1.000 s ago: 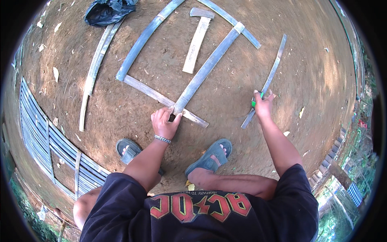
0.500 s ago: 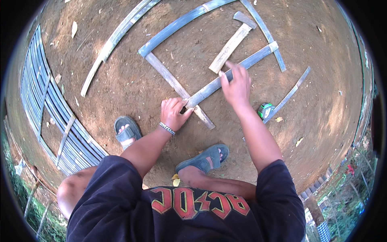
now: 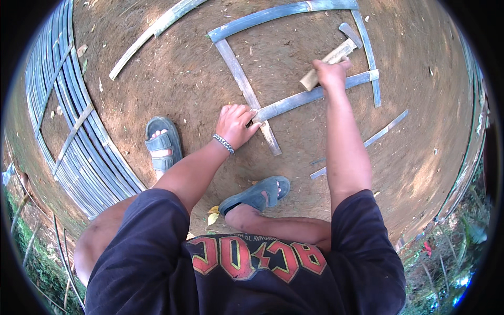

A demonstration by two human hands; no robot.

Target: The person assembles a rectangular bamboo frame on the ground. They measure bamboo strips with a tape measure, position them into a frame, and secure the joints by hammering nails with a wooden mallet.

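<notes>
My left hand (image 3: 234, 126) is closed at the near-left corner of a split-bamboo frame, its thumb and fingers pressed around the end of a bamboo strip (image 3: 294, 104). That end lies across a narrower bamboo slat (image 3: 239, 75). My right hand (image 3: 332, 76) is wrapped around the wooden handle of a hatchet (image 3: 313, 77), just above the strip. The hatchet's metal head (image 3: 350, 35) points away to the far right. A wide bamboo strip (image 3: 268, 18) makes the far side of the frame, and a thin slat (image 3: 367, 47) its right side.
A long panel of bamboo strips (image 3: 65, 100) lies on the left. One loose curved strip (image 3: 157, 29) rests at the far left, and a thin bamboo piece (image 3: 386, 128) lies right of my right forearm. My sandalled feet (image 3: 163, 144) stand on the bare dirt (image 3: 420, 157).
My right hand has moved from the strip onto the hatchet handle and closed around it; the hatchet has turned slightly. My left hand stays at the corner. The green tape measure no longer shows.
</notes>
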